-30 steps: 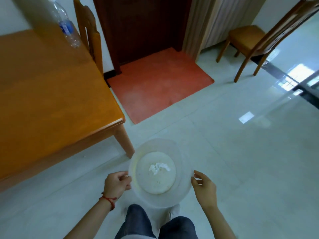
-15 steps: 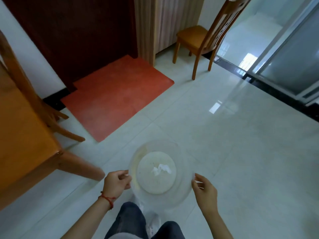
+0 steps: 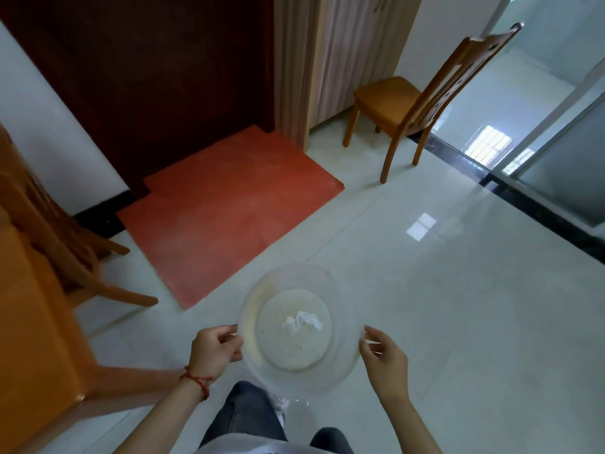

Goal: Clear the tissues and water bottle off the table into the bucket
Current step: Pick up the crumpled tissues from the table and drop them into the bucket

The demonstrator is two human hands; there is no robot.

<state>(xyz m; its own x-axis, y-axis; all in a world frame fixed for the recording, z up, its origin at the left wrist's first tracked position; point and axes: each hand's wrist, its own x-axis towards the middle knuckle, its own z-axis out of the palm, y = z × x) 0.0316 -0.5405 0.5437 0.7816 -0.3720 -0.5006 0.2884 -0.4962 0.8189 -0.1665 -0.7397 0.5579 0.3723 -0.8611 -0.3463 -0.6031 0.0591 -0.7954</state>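
Note:
I carry a clear plastic bucket [image 3: 343,309] above the floor, in front of my legs. My left hand [image 3: 214,350] pinches its left rim and my right hand [image 3: 384,358] pinches its right rim. A crumpled white tissue [image 3: 302,321] lies on the bucket's white bottom. The wooden table [image 3: 36,339] fills the left edge of the view. The water bottle is out of view.
A wooden chair [image 3: 49,244] is tucked against the table at the left. A red mat [image 3: 229,211] lies before a dark door. Another wooden chair [image 3: 415,103] stands at the back right near a glass sliding door [image 3: 556,152]. Pale tiled floor spreads to the right.
The view has swung right, away from the table; the water bottle has left the frame. Both hands keep their hold on the bucket's rim, with the tissue still inside.

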